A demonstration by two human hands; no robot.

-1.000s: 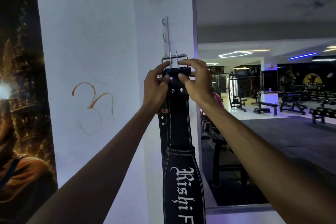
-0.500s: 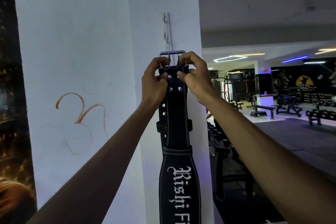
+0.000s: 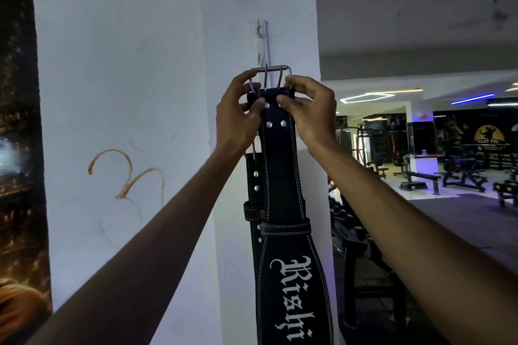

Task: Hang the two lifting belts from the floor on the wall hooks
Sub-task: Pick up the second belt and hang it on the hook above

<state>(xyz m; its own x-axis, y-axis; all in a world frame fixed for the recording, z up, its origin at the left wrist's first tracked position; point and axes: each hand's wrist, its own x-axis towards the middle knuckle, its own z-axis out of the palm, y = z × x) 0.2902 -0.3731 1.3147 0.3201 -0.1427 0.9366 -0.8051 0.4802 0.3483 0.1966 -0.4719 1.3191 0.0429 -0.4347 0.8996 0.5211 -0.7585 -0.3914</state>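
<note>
A black lifting belt with white stitching and white lettering hangs down the front of a white pillar. Its steel buckle is held up at head height. My left hand pinches the belt's top left edge just under the buckle, and my right hand pinches the top right edge. A wall hook strip is fixed to the pillar right above the buckle. Behind and left of the held belt, a second black belt with rivets and a buckle hangs lower on the pillar, partly hidden by my left wrist.
A dark poster covers the wall at the far left. An orange scrawl marks the white wall. To the right the room opens onto gym benches and machines, with a dumbbell rack close beside the pillar.
Both hands hold the same grip on the belt's top. The buckle stays just under the hook strip, and the view has shifted slightly.
</note>
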